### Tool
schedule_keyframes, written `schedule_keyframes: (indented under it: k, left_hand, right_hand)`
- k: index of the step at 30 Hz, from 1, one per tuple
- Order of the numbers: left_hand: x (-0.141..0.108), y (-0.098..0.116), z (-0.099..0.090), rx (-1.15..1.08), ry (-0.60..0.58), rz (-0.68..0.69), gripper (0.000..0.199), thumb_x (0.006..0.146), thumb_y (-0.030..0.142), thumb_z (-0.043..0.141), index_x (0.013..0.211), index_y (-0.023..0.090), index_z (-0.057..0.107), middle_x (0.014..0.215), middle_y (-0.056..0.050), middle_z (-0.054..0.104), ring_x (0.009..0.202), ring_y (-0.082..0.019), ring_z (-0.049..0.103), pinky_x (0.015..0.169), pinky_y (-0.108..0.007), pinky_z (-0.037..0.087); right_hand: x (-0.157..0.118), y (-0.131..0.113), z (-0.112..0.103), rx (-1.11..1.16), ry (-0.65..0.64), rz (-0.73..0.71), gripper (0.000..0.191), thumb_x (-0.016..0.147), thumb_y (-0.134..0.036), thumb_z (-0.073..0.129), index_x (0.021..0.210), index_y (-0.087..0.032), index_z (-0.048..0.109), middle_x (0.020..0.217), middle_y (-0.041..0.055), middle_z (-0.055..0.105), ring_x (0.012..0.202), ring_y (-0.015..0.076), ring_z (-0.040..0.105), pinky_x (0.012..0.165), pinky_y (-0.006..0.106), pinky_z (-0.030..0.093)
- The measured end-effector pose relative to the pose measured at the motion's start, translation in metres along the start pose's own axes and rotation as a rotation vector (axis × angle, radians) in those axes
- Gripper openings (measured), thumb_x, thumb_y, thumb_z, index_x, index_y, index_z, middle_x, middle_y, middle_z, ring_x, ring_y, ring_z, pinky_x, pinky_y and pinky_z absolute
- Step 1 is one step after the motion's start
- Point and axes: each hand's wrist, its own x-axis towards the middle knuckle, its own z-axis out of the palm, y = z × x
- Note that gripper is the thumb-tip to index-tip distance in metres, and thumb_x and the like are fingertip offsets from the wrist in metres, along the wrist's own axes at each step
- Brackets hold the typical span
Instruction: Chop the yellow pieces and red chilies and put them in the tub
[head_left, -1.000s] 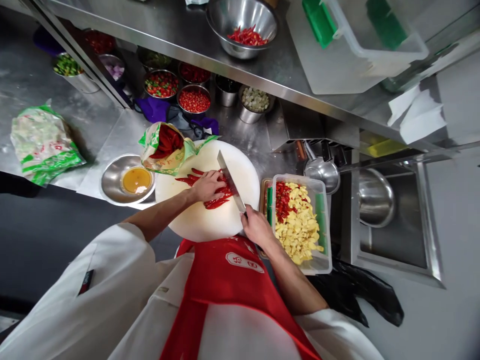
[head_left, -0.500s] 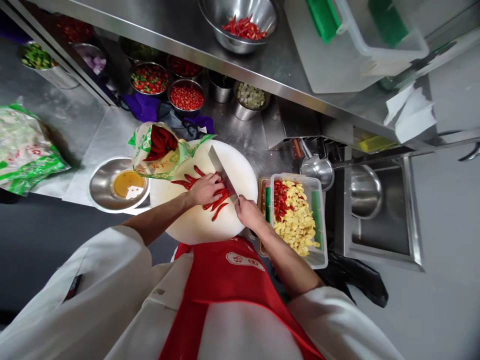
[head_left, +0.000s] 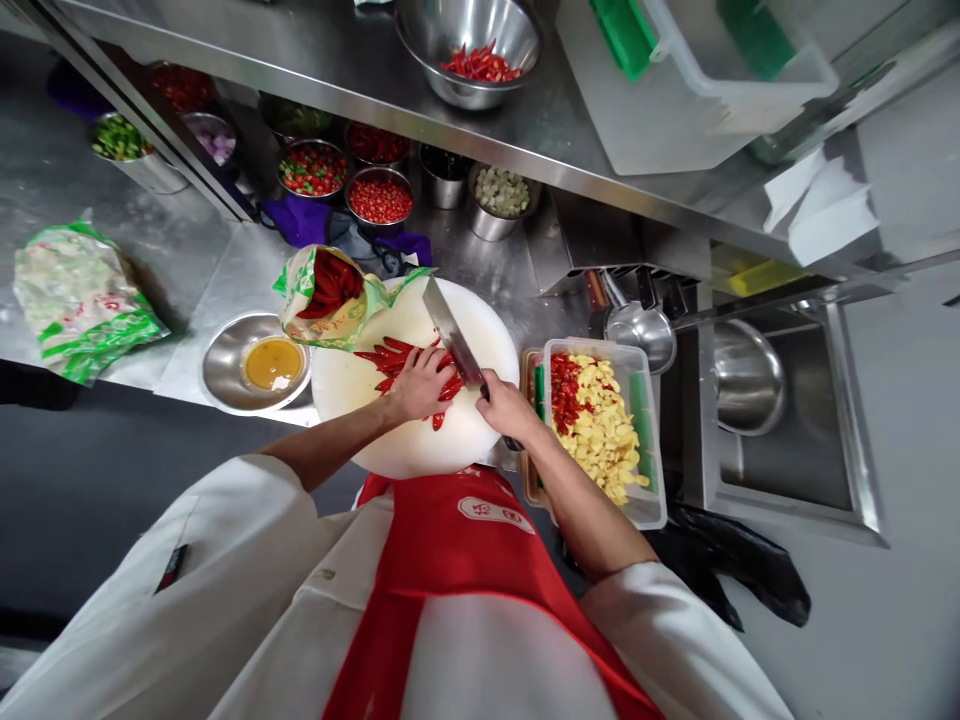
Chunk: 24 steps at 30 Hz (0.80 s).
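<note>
My right hand (head_left: pixel 507 408) grips the dark handle of a cleaver (head_left: pixel 454 330), its broad blade slanting up and left over the white round cutting board (head_left: pixel 409 455). Long red chilies (head_left: pixel 386 362) lie bunched on the board, some sticking out to the left. Over this bunch my left hand (head_left: pixel 421 384) is pressed, its fingers bent around several chilies close to the blade; the fingertips are partly hidden among them. An opened green-and-white plastic bag (head_left: pixel 360 325) with more red chilies (head_left: pixel 330 285) rests at the board's upper left edge.
Right of the board stands a clear tub (head_left: pixel 651 470) of chopped red chilies and yellow slices. A steel bowl (head_left: pixel 217 375) with amber liquid sits left. Behind are tins of chopped vegetables, under a steel shelf (head_left: pixel 337 90) holding a bowl (head_left: pixel 480 95). A sink (head_left: pixel 795 480) lies far right.
My left hand has shifted over the chilies, which now lie more tightly bunched. The cleaver's handle shows more below my right hand. The whole view has swung slightly left.
</note>
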Motion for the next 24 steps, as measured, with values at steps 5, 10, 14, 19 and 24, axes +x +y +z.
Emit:
schedule_keyframes:
  k: [5, 10, 14, 19, 24]
  left_hand:
    - [-0.004, -0.027, -0.006, -0.004, -0.007, -0.066, 0.073, 0.076, 0.059, 0.072, 0.136, 0.022, 0.056, 0.151, -0.016, 0.038, 0.142, -0.040, 0.029, 0.115, -0.055, 0.030]
    - [-0.005, -0.037, -0.010, -0.004, -0.035, -0.173, 0.101, 0.071, 0.072, 0.070, 0.150, 0.016, 0.039, 0.144, -0.019, 0.048, 0.133, -0.040, 0.043, 0.116, -0.052, 0.025]
    - [-0.011, -0.038, -0.013, 0.011, -0.062, -0.198, 0.089, 0.083, 0.074, 0.051, 0.150, 0.016, 0.038, 0.137, -0.017, 0.055, 0.122, -0.038, 0.050, 0.106, -0.050, 0.035]
    - [-0.013, -0.044, -0.012, 0.071, -0.041, -0.260, 0.061, 0.096, 0.057, 0.039, 0.143, 0.020, 0.046, 0.129, -0.015, 0.059, 0.117, -0.035, 0.052, 0.098, -0.047, 0.040]
    - [-0.008, -0.053, -0.010, 0.141, -0.011, -0.297, 0.052, 0.097, 0.046, 0.043, 0.138, 0.017, 0.051, 0.118, -0.017, 0.061, 0.111, -0.035, 0.054, 0.095, -0.048, 0.043]
  right_hand:
    - [-0.034, 0.021, 0.004, 0.303, -0.145, 0.017, 0.054, 0.095, -0.028, 0.047, 0.148, -0.020, 0.040, 0.100, 0.0056, 0.072, 0.069, 0.0161, 0.066, 0.067, 0.026, 0.051]
    - [-0.050, 0.034, 0.011, 0.441, -0.100, 0.172, 0.051, 0.101, -0.045, 0.040, 0.146, -0.022, 0.041, 0.077, -0.0004, 0.066, 0.047, 0.0116, 0.055, 0.051, 0.023, 0.045]
    - [-0.053, 0.034, 0.016, 0.422, -0.047, 0.172, 0.049, 0.101, -0.045, 0.040, 0.143, -0.020, 0.044, 0.077, 0.0008, 0.066, 0.052, 0.0136, 0.057, 0.055, 0.024, 0.046]
    - [-0.056, 0.031, 0.021, 0.401, -0.031, 0.157, 0.047, 0.101, -0.044, 0.040, 0.141, -0.020, 0.046, 0.078, 0.0017, 0.066, 0.060, 0.0160, 0.061, 0.062, 0.025, 0.046]
    - [-0.057, 0.029, 0.023, 0.397, -0.023, 0.145, 0.045, 0.102, -0.042, 0.039, 0.140, -0.021, 0.046, 0.079, 0.0016, 0.067, 0.062, 0.0164, 0.062, 0.065, 0.025, 0.046]
